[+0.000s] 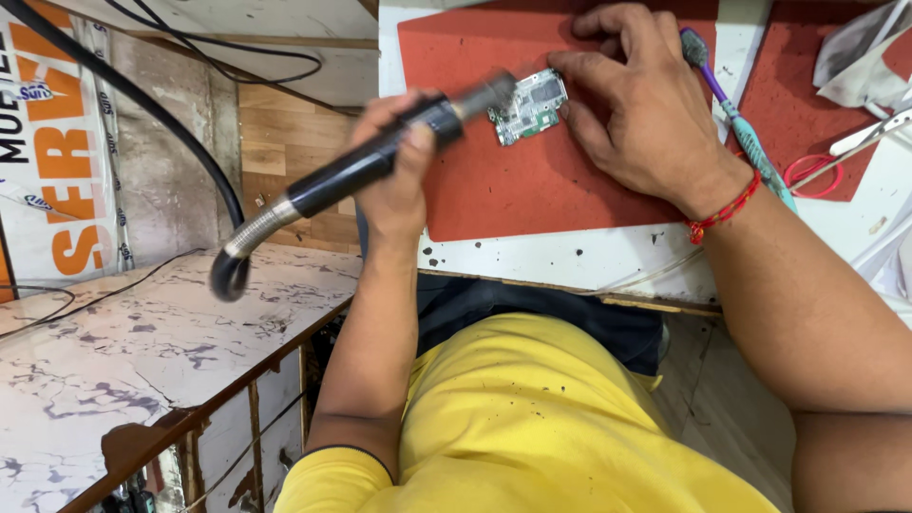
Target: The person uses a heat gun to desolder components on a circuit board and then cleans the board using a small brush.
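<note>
At the far left of the frame a thick black cable (142, 104) sweeps down past a printed banner and loops into a springy metal hose (252, 233) at the tail of a black hot-air handpiece (380, 157). The hand in the middle of the frame, which I take to be the person's left hand (394, 176), is closed in a fist around that handle, thumb over the top, with the blurred metal nozzle (486, 95) pointing at a small green circuit board (528, 106). The board lies flat on a red mat (532, 190) in the upper middle of the frame. To its right, the right hand (646, 109) rests palm-down on the mat with fingers spread, the fingertips touching the board's right edge to steady it; it holds nothing. I judge the board light, thin and stiff, but fragile, with tiny parts on its face, so it is best held by its bare edges, as it is here. The handpiece looks solid, its stiff cable likely tugging at the grip. Further right a purple and teal brush (731, 114) lies beside the wrist, and red-handled scissors (807, 169) sit near the right edge.
</note>
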